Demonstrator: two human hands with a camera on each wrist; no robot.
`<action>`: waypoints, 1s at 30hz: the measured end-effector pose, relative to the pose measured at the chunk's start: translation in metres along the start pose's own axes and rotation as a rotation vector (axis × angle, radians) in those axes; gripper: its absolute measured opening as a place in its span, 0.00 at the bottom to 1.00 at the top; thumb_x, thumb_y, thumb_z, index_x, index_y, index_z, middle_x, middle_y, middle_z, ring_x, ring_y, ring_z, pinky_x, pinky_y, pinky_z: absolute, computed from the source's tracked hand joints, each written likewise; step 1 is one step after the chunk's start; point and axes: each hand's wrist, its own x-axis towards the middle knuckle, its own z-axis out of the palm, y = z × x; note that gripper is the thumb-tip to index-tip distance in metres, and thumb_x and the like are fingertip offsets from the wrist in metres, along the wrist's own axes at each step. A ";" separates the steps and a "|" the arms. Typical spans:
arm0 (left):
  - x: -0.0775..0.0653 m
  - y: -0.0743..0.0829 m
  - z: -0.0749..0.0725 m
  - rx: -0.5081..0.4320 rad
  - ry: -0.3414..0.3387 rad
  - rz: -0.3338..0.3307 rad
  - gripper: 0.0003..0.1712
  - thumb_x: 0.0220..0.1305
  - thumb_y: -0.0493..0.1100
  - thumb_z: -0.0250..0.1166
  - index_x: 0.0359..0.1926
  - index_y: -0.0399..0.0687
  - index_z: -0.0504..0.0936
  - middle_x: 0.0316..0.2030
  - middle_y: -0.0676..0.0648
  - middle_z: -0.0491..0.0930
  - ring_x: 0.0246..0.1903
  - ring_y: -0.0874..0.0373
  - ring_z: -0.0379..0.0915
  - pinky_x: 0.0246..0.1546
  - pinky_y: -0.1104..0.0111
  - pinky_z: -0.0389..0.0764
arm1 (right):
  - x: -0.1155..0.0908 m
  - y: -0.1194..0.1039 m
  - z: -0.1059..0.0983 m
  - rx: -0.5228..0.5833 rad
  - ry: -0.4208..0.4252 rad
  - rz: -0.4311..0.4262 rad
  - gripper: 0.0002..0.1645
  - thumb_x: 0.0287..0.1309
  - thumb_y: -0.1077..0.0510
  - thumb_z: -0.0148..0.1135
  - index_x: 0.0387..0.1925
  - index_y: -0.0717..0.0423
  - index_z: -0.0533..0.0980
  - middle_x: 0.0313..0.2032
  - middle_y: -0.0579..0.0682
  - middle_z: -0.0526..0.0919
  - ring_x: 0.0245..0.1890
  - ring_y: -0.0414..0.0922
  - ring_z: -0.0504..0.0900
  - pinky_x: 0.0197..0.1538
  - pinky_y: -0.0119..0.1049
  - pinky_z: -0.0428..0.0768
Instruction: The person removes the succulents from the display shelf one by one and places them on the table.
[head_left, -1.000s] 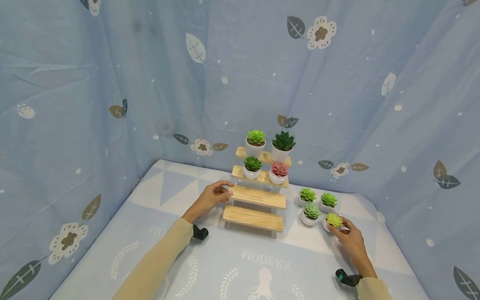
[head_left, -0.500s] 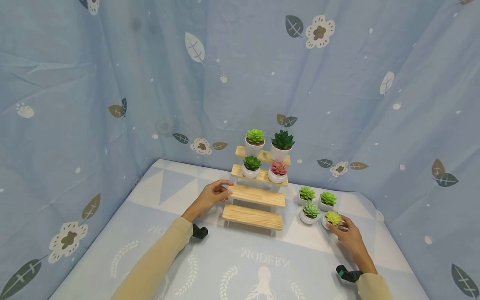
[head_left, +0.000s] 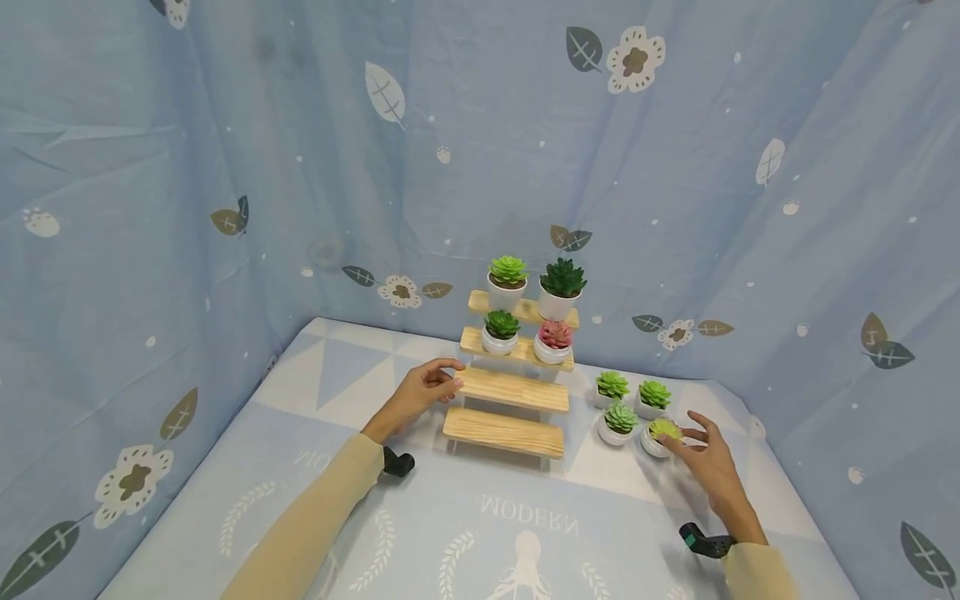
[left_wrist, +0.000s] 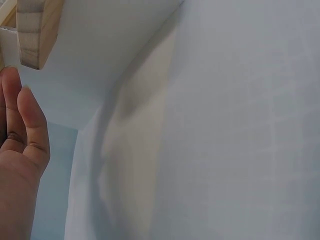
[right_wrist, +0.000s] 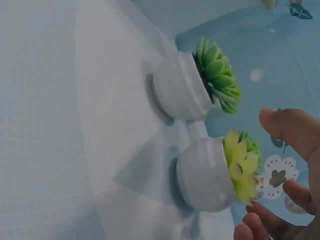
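A stepped wooden stand [head_left: 504, 430] holds potted succulents on its upper two tiers; the lower two tiers are bare. My left hand [head_left: 420, 393] is at the left end of the third tier, fingers loosely bent; in the left wrist view, its fingertips lie close to a board end [left_wrist: 31, 37], and contact is unclear. At the right, my right hand [head_left: 707, 460] is spread beside a yellow-green succulent in a white pot [head_left: 657, 442]. The right wrist view shows thumb and fingers apart around its leaves [right_wrist: 242, 167], not gripping the pot.
Near the yellow-green one stand a pale green succulent [head_left: 618, 423] and two bright green succulents [head_left: 611, 387] [head_left: 653, 397] in white pots. On the stand are a dark green succulent [head_left: 562, 283] and a pink succulent [head_left: 553, 340]. A blue patterned curtain [head_left: 480, 167] hangs behind.
My right hand has loosened from the yellow-green succulent, its fingers spreading and moving slightly right. The pot appears to stay in place. My left hand holds its position by the stand.
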 end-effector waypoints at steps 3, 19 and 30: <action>0.000 0.000 0.000 0.001 -0.001 -0.003 0.24 0.72 0.50 0.68 0.65 0.51 0.78 0.44 0.39 0.82 0.44 0.34 0.78 0.49 0.41 0.80 | -0.002 -0.007 0.000 -0.017 0.032 -0.017 0.62 0.66 0.33 0.65 0.83 0.54 0.41 0.73 0.70 0.57 0.67 0.65 0.64 0.58 0.59 0.75; 0.001 -0.001 0.000 -0.012 0.002 -0.013 0.24 0.72 0.49 0.68 0.65 0.50 0.78 0.44 0.40 0.82 0.45 0.31 0.77 0.50 0.40 0.79 | -0.009 -0.048 0.007 -0.017 0.117 -0.148 0.49 0.69 0.38 0.64 0.80 0.52 0.54 0.70 0.63 0.66 0.60 0.56 0.69 0.50 0.50 0.78; 0.003 -0.001 -0.002 -0.023 -0.004 -0.017 0.23 0.71 0.51 0.69 0.63 0.53 0.79 0.43 0.39 0.82 0.45 0.30 0.77 0.49 0.40 0.80 | -0.008 -0.072 0.015 0.040 0.053 -0.257 0.46 0.69 0.39 0.65 0.78 0.53 0.58 0.66 0.62 0.70 0.58 0.52 0.69 0.48 0.43 0.81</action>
